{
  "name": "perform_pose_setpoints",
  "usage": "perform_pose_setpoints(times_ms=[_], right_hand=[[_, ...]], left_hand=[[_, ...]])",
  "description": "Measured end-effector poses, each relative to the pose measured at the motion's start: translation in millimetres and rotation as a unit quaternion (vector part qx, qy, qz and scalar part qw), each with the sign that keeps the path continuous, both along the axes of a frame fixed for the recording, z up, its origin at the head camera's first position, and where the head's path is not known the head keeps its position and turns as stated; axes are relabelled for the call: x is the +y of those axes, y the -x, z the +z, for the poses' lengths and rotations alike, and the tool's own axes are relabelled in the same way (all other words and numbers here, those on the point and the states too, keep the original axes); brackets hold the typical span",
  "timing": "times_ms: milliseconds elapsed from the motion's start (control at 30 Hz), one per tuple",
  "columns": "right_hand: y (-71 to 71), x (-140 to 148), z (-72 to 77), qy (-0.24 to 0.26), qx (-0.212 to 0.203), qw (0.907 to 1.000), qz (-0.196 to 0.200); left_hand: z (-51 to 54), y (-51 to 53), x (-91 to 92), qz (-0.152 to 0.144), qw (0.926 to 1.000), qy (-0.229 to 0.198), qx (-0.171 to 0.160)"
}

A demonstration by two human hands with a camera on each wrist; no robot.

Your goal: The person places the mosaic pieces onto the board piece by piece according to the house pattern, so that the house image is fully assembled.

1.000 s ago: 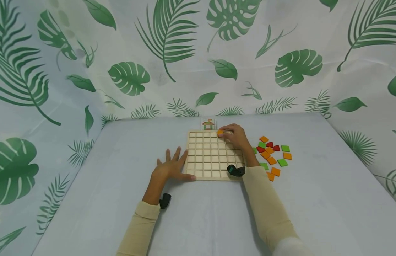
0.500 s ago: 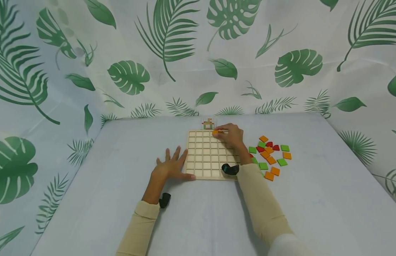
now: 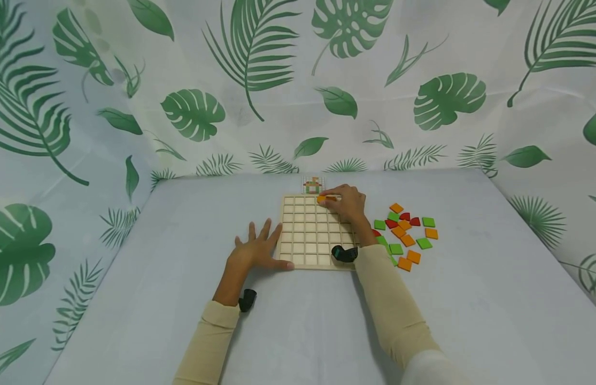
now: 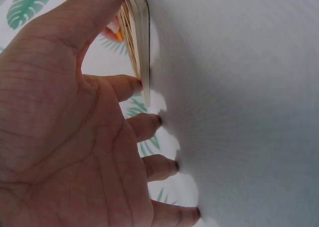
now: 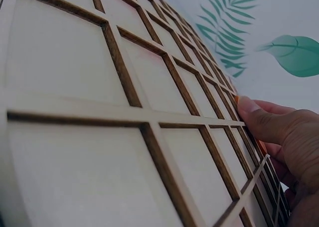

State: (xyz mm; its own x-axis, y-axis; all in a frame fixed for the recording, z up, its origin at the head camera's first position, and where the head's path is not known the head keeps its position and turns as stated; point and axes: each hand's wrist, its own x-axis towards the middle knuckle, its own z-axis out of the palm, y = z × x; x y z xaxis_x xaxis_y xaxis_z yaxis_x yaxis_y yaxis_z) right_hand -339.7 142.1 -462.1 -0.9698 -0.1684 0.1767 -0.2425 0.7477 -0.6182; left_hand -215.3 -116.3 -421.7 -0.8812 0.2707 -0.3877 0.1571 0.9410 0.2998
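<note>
A square wooden grid board [image 3: 304,232] lies on the table. The right hand [image 3: 348,203] pinches an orange square tile [image 3: 322,199] at the board's far edge, over the top row; a second orange edge shows beneath its fingers. In the right wrist view, the right hand [image 5: 291,142] is at the grid's far side, its tile mostly hidden. Spread wide, the left hand [image 3: 256,254] touches the board's left edge and near left corner with thumb and forefinger. The left wrist view shows the left hand's palm [image 4: 75,127] beside the upright-looking board edge [image 4: 142,43].
Loose green, orange and red tiles [image 3: 407,240] lie scattered to the right of the board. A small printed pattern card [image 3: 314,185] lies just beyond its far edge. Leaf-printed cloth [image 3: 288,107] rises behind the table.
The right hand has moved left along the board's far edge with the orange tile, mostly in the first half second. The left hand has stayed in place.
</note>
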Motion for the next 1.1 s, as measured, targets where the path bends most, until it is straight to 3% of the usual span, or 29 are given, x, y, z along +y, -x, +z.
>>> perform_pose_setpoints(times_ms=[667,1100], right_hand=[[-1.8,0.3,0.5,0.011,-0.017,0.9998,-0.002],[2.0,7.2,1.7,0.022,-0.025,0.9992,0.023]], left_hand=[[-0.3,0.6,0.7,0.001,1.0000,0.007,-0.003],[-0.2,1.5,1.4,0.003,1.0000,0.009,-0.003]])
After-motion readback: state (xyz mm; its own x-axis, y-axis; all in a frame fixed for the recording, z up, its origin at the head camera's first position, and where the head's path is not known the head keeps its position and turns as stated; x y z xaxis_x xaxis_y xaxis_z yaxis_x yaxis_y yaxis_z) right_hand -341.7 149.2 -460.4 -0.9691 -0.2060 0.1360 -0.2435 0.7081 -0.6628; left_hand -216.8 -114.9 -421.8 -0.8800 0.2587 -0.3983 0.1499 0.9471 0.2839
